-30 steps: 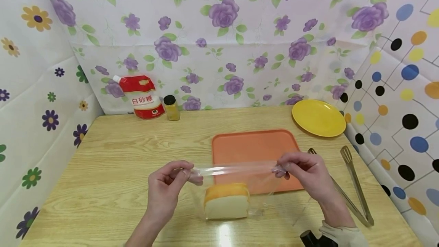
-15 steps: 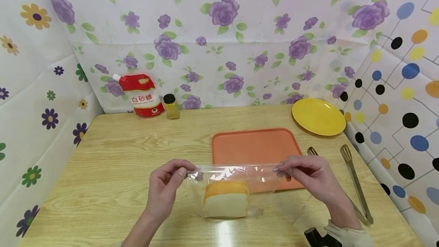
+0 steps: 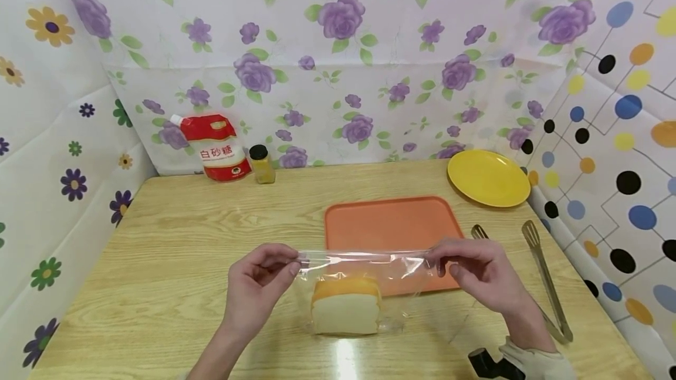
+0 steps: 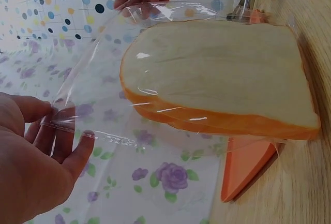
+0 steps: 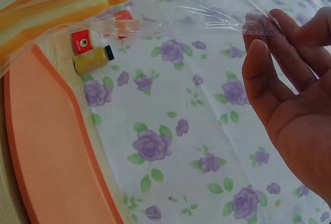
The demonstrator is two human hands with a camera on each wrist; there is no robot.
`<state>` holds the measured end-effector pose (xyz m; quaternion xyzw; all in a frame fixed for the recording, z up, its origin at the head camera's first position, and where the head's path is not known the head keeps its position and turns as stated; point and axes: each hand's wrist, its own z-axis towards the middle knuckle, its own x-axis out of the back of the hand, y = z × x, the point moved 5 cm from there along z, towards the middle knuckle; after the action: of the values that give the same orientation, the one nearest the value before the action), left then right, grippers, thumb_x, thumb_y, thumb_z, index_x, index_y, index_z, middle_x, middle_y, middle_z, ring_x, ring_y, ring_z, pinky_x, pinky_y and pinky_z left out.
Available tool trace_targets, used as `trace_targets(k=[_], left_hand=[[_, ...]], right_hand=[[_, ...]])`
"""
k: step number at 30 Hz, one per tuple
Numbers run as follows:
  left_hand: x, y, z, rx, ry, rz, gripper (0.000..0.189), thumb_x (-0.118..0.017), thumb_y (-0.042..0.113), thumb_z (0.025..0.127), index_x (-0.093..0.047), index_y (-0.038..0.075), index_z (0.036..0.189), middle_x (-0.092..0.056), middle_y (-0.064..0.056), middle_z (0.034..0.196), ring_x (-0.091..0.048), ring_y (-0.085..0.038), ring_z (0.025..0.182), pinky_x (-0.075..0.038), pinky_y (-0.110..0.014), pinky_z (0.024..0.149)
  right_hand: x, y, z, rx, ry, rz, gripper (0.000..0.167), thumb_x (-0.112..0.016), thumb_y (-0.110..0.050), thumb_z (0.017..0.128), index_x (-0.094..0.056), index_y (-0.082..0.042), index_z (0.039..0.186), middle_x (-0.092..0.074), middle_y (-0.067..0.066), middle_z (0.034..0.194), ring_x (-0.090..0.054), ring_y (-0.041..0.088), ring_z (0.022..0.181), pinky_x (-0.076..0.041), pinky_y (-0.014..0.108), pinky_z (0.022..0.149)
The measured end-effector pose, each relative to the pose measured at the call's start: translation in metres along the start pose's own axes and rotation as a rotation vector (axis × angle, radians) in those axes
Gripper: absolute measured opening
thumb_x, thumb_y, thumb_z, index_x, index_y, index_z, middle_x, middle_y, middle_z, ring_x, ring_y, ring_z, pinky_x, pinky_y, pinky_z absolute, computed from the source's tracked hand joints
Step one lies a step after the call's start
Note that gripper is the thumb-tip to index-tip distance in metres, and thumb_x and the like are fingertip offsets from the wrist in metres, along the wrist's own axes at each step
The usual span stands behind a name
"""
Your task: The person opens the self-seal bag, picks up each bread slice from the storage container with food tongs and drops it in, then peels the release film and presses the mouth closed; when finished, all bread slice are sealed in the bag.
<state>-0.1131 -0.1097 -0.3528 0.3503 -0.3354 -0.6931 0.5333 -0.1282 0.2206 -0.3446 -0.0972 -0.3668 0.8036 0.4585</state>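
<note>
A clear plastic bag (image 3: 401, 263) with a bread loaf (image 3: 345, 312) in it stands on the table, the loaf's pale cut face toward me. At the bag's left upper corner, my left hand (image 3: 259, 280) pinches the film with its fingers, the thumb a little apart. My right hand (image 3: 480, 271) holds the opposite corner by the fingers, its thumb off the film. Between them the top edge is stretched nearly straight. In the left wrist view the bread (image 4: 212, 74) fills the bag's lower part; some fingertips (image 5: 256, 25) show through film in the right wrist view.
Behind the bag lies an orange tray (image 3: 391, 221). A yellow plate (image 3: 488, 177) and metal tongs (image 3: 546, 280) are at the right. Against the back wall stand a red and white sugar pouch (image 3: 219, 148) and a yellow jar (image 3: 262, 166) with a black lid.
The right thumb has moved away from the film and the left thumb has spread slightly. The bag's top edge has stayed stretched between the hands; the bread has hardly moved.
</note>
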Motion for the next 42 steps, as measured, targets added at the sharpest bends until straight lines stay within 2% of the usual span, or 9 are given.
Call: trace_targets(k=[3, 6, 16, 20, 23, 29, 34, 38, 42], left_hand=[[0.0, 0.0, 0.0, -0.013, -0.002, 0.005, 0.019, -0.061, -0.024, 0.086, -0.063, -0.015, 0.103, -0.073, -0.01, 0.093, -0.073, -0.017, 0.084, -0.057, -0.024, 0.072], [-0.002, 0.001, 0.001, -0.024, -0.006, 0.011, 0.019, -0.06, -0.024, 0.087, -0.062, -0.016, 0.104, -0.073, -0.01, 0.093, -0.073, -0.017, 0.084, -0.058, -0.027, 0.074], [-0.001, 0.002, -0.001, -0.044, 0.035, 0.176, 0.022, -0.063, -0.021, 0.087, -0.062, -0.013, 0.108, -0.073, -0.016, 0.092, -0.072, -0.016, 0.082, -0.058, -0.027, 0.071], [-0.002, 0.001, 0.0, -0.066, 0.038, 0.187, 0.031, -0.063, -0.022, 0.086, -0.057, -0.013, 0.115, -0.073, -0.017, 0.092, -0.073, -0.017, 0.083, -0.057, -0.024, 0.069], [-0.005, 0.002, 0.0, -0.098, 0.011, 0.168, 0.037, -0.062, -0.023, 0.086, -0.055, -0.013, 0.121, -0.073, -0.016, 0.094, -0.072, -0.017, 0.085, -0.056, -0.02, 0.067], [-0.008, 0.004, -0.003, -0.117, -0.006, 0.151, 0.04, -0.06, -0.025, 0.086, -0.054, -0.014, 0.124, -0.072, -0.019, 0.093, -0.072, -0.018, 0.086, -0.054, -0.019, 0.064], [-0.01, 0.008, -0.006, -0.117, -0.004, 0.184, 0.04, -0.059, -0.023, 0.087, -0.055, -0.011, 0.125, -0.073, -0.017, 0.094, -0.072, -0.017, 0.087, -0.05, -0.017, 0.06], [-0.011, 0.01, -0.007, -0.13, -0.008, 0.162, 0.039, -0.059, -0.024, 0.087, -0.055, -0.012, 0.124, -0.073, -0.017, 0.095, -0.072, -0.018, 0.089, -0.05, -0.017, 0.061], [-0.012, 0.011, -0.006, -0.148, -0.011, 0.149, 0.038, -0.06, -0.025, 0.086, -0.054, -0.014, 0.122, -0.072, -0.019, 0.094, -0.072, -0.017, 0.089, -0.055, -0.021, 0.07]], right_hand=[[-0.001, -0.001, 0.001, -0.001, 0.017, 0.01, 0.034, -0.048, 0.024, 0.091, -0.064, 0.013, 0.119, -0.069, 0.02, 0.113, -0.064, 0.024, 0.092, -0.052, 0.032, 0.07], [-0.002, -0.001, 0.001, -0.025, 0.058, -0.005, 0.026, -0.055, 0.021, 0.092, -0.065, 0.014, 0.116, -0.069, 0.023, 0.111, -0.067, 0.024, 0.099, -0.056, 0.03, 0.076], [-0.008, -0.004, 0.004, -0.015, 0.137, -0.092, 0.032, -0.059, 0.03, 0.083, -0.068, 0.015, 0.109, -0.069, 0.026, 0.103, -0.069, 0.028, 0.093, -0.057, 0.028, 0.077], [-0.003, -0.001, -0.004, -0.073, 0.207, -0.169, 0.04, -0.061, 0.03, 0.081, -0.06, 0.017, 0.12, -0.071, 0.021, 0.099, -0.07, 0.022, 0.088, -0.055, 0.023, 0.069], [0.0, -0.002, -0.005, -0.12, 0.199, -0.264, 0.051, -0.064, 0.029, 0.079, -0.053, 0.017, 0.128, -0.072, 0.018, 0.1, -0.069, 0.017, 0.087, -0.053, 0.021, 0.068], [-0.019, -0.023, 0.035, -0.119, 0.044, -0.638, 0.043, -0.078, 0.001, 0.08, -0.067, -0.005, 0.121, -0.068, 0.009, 0.117, -0.062, 0.022, 0.105, -0.049, 0.027, 0.087], [-0.064, -0.021, 0.083, -0.262, -0.194, -0.928, 0.031, -0.082, -0.027, 0.084, -0.072, -0.012, 0.109, -0.069, -0.001, 0.107, -0.064, 0.019, 0.099, -0.052, 0.038, 0.085], [-0.098, -0.004, 0.114, -0.384, -0.422, -0.932, 0.024, -0.081, -0.035, 0.085, -0.075, -0.016, 0.099, -0.07, -0.007, 0.093, -0.064, 0.008, 0.081, -0.053, 0.03, 0.073], [-0.117, 0.012, 0.131, -0.462, -0.52, -0.888, 0.014, -0.08, -0.031, 0.086, -0.074, -0.018, 0.088, -0.064, -0.012, 0.076, -0.055, 0.001, 0.062, -0.047, 0.021, 0.057]])
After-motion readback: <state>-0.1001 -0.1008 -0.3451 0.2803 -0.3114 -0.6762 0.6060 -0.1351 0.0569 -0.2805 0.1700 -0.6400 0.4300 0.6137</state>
